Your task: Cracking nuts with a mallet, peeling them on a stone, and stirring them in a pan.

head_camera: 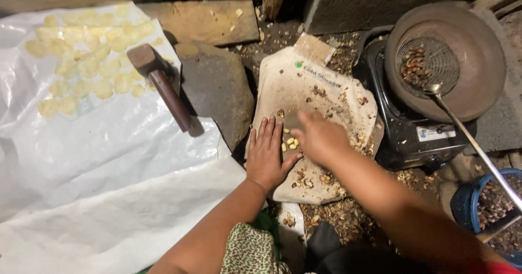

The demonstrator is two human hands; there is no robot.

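Note:
My left hand [267, 155] lies flat, fingers spread, on a dirty beige sack [326, 83] spread over the ground. My right hand [318, 137] is just to its right, blurred, fingers curled down toward a few pale yellow kernels [291, 142] that sit between the two hands. Whether it pinches one I cannot tell. Brown husk bits are scattered over the sack.
A hammer [163, 83] rests on a flat stone [220, 91] left of the sack. Flattened yellow pieces [81, 56] lie on a white plastic sheet [109, 159]. A pan [478, 51] with a wire skimmer [427, 62] sits on a black stove [405, 138]; a blue bucket [462, 203] stands lower right.

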